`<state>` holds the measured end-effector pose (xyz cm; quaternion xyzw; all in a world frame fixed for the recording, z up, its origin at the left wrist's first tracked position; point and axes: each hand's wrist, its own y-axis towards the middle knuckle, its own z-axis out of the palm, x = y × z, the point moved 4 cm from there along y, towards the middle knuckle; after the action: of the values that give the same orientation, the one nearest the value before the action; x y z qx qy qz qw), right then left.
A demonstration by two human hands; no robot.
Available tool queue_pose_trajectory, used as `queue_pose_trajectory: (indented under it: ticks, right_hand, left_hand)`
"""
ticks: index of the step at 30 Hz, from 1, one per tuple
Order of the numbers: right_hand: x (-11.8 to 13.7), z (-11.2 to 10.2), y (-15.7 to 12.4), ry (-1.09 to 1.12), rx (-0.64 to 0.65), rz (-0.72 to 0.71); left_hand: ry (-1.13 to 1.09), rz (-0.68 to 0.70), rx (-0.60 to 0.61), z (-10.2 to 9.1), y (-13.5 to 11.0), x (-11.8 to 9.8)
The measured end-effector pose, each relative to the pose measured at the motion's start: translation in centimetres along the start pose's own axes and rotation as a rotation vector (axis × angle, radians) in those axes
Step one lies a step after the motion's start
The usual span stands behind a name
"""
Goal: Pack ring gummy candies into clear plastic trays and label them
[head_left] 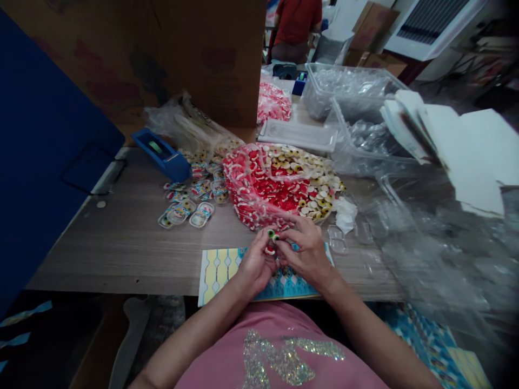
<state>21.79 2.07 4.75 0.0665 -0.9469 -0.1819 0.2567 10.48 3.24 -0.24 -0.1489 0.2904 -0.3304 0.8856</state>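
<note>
Both my hands meet at the table's near edge over a blue and yellow sticker sheet (221, 270). My left hand (255, 265) and my right hand (308, 251) are closed in a pinch round a small clear blister holding candies (272, 237), green-eyed on top and red-white below. Just beyond them lies a big plastic bag of red-white candies (259, 189) and yellow eye-shaped candies (314, 186). Finished small packs (190, 202) lie scattered to the left of the bag.
A blue tape dispenser (162, 154) sits at the back left before a tall cardboard box (162, 59). Clear bins with empty blisters (348, 89) and loose plastic trays (425, 232) fill the right. White folded cartons (466, 146) lie far right. A person in red (295, 27) sits behind.
</note>
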Motion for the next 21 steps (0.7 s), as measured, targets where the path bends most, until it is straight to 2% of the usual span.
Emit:
queue_pose_trajectory:
  ticks: [6, 12, 17, 21]
  right_hand:
    - [0.7, 0.3, 0.1, -0.066, 0.101, 0.033]
    - [1.3, -0.6, -0.6, 0.074, -0.027, 0.033]
    - [1.2, 0.2, -0.6, 0.065, 0.038, 0.031]
    - [0.3, 0.9, -0.8, 0.166, 0.046, -0.003]
  left_hand:
    - [0.009, 0.032, -0.006, -0.2, -0.2, -0.2]
    - [-0.069, 0.003, 0.01, -0.4, 0.1, -0.2]
    - [-0.123, -0.047, -0.011, -0.3, 0.0, 0.3]
    - [-0.112, -0.074, -0.024, 0.1, -0.4, 0.1]
